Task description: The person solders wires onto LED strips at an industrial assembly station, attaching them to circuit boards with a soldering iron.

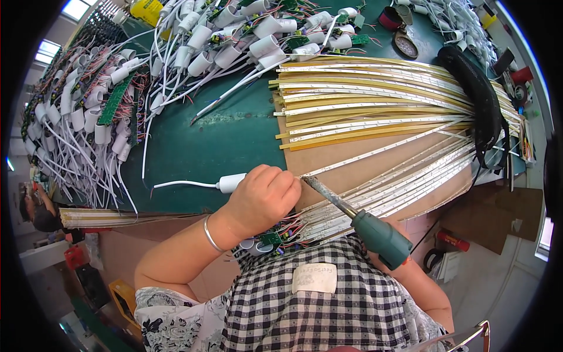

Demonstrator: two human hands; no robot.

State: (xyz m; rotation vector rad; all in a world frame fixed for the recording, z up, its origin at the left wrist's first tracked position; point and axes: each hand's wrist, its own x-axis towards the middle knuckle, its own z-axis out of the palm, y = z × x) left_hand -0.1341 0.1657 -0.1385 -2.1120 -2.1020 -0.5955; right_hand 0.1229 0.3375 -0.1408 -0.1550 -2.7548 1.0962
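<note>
My left hand point(267, 196) is closed, its fingertips bunched at the near end of a thin white LED strip point(375, 151). A white cylindrical plastic housing point(230, 183) with a white cable point(186, 183) pokes out of its left side; my palm hides the rest. With my right hand point(399, 232) I grip a soldering iron point(381, 239) by its green handle. The iron's tip is at my left fingertips, by the strip end. Whether it touches a wire is too small to tell. Below, several strips point(375, 202) with small green circuit boards point(271, 239) lie by my checked apron.
Yellow-and-white strips point(375, 100) fan over brown cardboard point(322, 158), under a black weight point(475, 100). White housings with cables point(229, 44) pile up at the back, more point(82, 111) at left. A small round tin point(404, 44) stands behind. Another person point(42, 208) is far left.
</note>
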